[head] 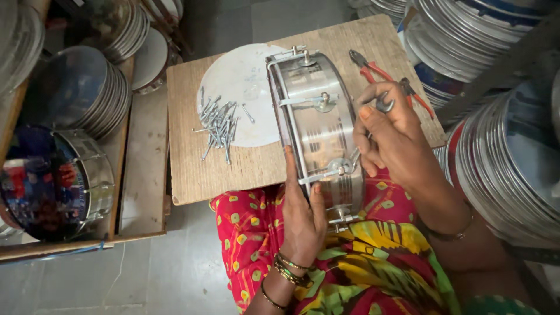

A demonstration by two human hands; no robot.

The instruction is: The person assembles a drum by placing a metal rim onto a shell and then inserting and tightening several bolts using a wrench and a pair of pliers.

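- The drum shell (318, 125) stood on its edge on the wooden board (192, 175), tipped against the person's lap at 6 o'clock.
- The left hand (303, 219) lay on the shell's lower rim at 6 o'clock.
- The right hand (394, 137) sat at the shell's 3 o'clock, holding a small tuning key (385, 105).
- The pliers (382, 76) lay on the board at 1 o'clock of the shell, behind the right hand.
- The round drumhead (242, 96) lay flat on the board at the shell's 9 o'clock, partly behind it.
- The pile of tension rods (219, 125) rested on the drumhead's 7 o'clock edge.
- A finished drum (55, 184) sat well apart at 9 o'clock of the board.
- Stacked hoops (501, 146) stood at 3 o'clock.
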